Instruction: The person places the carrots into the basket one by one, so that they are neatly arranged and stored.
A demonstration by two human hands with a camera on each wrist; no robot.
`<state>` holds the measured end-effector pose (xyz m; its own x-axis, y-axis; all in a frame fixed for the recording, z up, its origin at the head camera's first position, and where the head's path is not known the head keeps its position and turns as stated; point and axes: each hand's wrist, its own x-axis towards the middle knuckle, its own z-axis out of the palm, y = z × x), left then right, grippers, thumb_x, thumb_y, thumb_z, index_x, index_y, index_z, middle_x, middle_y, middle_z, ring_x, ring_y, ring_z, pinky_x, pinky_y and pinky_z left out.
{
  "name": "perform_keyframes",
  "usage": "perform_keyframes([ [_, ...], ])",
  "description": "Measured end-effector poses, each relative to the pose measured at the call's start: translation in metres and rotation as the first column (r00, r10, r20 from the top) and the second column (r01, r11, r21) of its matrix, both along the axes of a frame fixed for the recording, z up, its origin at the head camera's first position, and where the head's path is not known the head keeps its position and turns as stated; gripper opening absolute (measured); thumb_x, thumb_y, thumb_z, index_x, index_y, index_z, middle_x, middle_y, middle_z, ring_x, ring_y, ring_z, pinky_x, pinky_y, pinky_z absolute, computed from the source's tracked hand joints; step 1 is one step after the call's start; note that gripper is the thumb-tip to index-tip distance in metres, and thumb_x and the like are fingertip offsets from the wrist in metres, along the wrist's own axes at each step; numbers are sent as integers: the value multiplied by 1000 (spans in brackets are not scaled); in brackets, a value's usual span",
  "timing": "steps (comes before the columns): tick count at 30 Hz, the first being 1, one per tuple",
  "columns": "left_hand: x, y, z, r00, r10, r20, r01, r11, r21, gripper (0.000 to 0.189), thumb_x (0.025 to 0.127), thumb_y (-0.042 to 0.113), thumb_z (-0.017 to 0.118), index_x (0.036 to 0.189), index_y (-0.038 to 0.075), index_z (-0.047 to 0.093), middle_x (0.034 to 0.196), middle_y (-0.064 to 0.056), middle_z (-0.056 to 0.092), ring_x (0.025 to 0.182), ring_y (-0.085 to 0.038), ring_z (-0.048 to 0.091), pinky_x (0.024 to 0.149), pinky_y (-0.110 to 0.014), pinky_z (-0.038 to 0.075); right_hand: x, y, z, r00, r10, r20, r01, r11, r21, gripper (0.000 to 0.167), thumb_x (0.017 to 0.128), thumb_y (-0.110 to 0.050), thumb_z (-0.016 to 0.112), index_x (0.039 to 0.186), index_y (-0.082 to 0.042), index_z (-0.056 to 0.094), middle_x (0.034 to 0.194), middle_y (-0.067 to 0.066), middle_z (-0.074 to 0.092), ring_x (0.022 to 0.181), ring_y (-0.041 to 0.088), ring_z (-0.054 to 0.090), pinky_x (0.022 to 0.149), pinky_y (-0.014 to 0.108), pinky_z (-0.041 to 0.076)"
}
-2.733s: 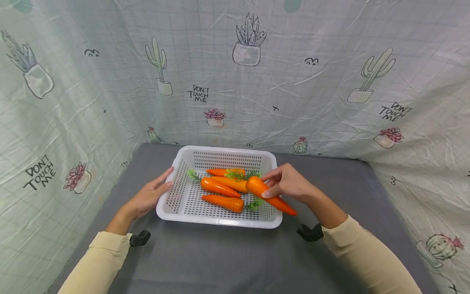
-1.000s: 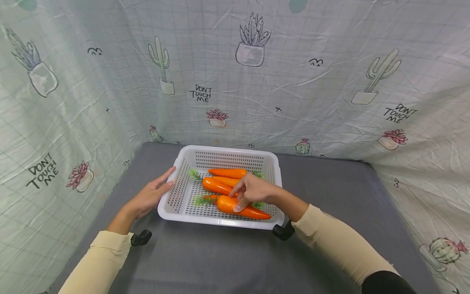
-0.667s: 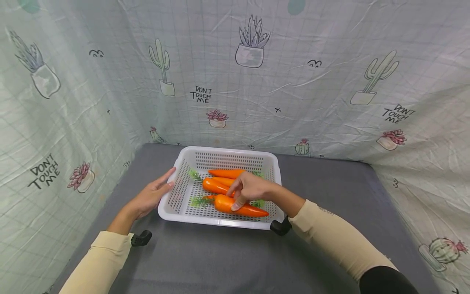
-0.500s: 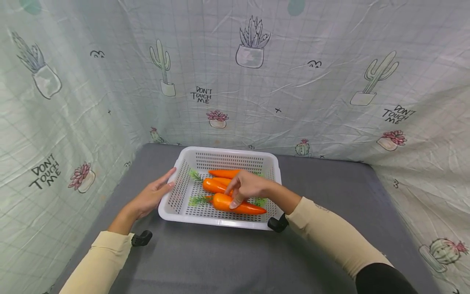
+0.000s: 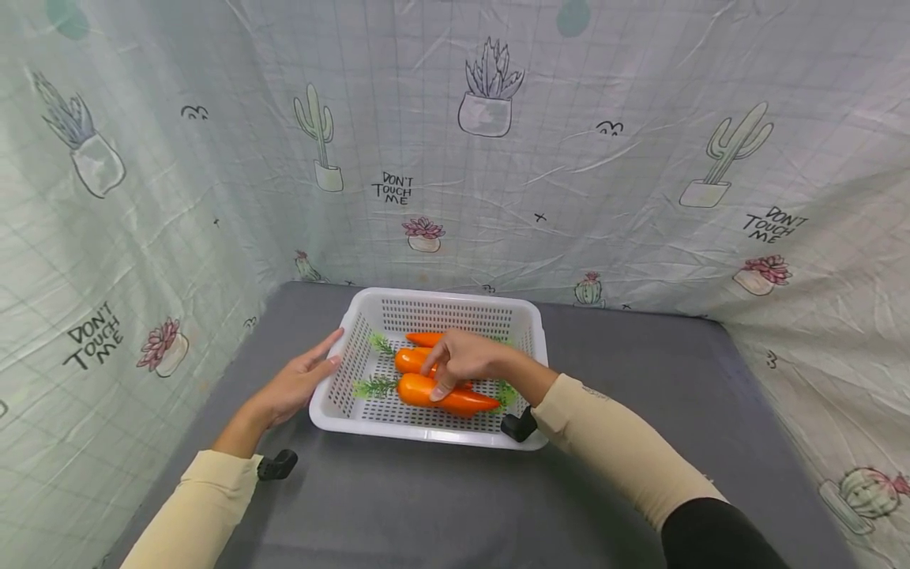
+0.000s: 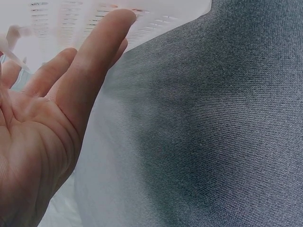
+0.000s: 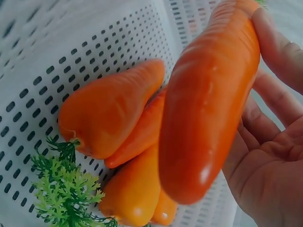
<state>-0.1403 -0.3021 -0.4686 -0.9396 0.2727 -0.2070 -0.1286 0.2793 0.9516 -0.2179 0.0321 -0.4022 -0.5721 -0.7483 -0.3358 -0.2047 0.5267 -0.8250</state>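
Several orange carrots with green leafy tops lie in a white perforated plastic basket point(image 5: 426, 434). My right hand point(image 5: 465, 356) pinches one carrot point(image 5: 415, 390) between thumb and fingers, low over the near side of the basket; its leaves point left and its thin tip points right. In the right wrist view the held carrot point(image 7: 210, 104) is close to the camera, above another carrot point(image 7: 109, 111) and more behind it. My left hand point(image 5: 293, 386) rests with extended fingers against the basket's left side. The left wrist view shows that hand point(image 6: 52, 127) beside the basket wall point(image 6: 156, 23).
The basket stands on a dark grey tabletop point(image 5: 398, 506) near its back edge. A pale curtain point(image 5: 398, 79) printed with cacti encloses the back and both sides. A black wrist camera point(image 5: 519, 424) overlaps the basket's front right corner.
My right hand has carried the carrot from over the right rim down and leftwards into the basket, turning it closer to level. The left hand stays at the basket's side.
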Motion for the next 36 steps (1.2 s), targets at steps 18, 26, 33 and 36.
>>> perform_keyframes([
  [18,0,-1,0,1000,-8,17,8,1000,6,66,113,41,43,168,40,7,170,-26,26,136,-46,55,91,-53,59,-16,-12,-22,997,-26,-66,30,998,62,47,74,-19,96,116,-6,81,118,4,77,93,18,62,79,28,53],
  [26,1,-1,2,1000,-3,17,3,1000,-4,66,113,41,44,168,41,7,169,-25,27,135,-45,56,90,-53,59,-15,-16,-29,994,-29,-101,35,997,64,37,74,-17,96,107,-6,83,109,4,75,87,18,59,73,26,49],
  [33,1,-1,3,1000,0,28,0,1000,1,67,112,41,45,167,41,7,169,-26,28,135,-46,56,88,-54,60,-15,-17,-35,996,-2,-91,7,998,57,35,73,-16,96,104,-7,83,107,4,75,89,18,58,73,26,51],
  [36,2,-2,3,1000,2,26,-2,1000,1,67,112,41,45,168,41,7,169,-26,28,136,-47,55,88,-55,60,-16,-18,-38,994,25,-104,-19,998,58,31,73,-17,96,101,-9,84,105,2,75,90,17,59,73,26,52],
])
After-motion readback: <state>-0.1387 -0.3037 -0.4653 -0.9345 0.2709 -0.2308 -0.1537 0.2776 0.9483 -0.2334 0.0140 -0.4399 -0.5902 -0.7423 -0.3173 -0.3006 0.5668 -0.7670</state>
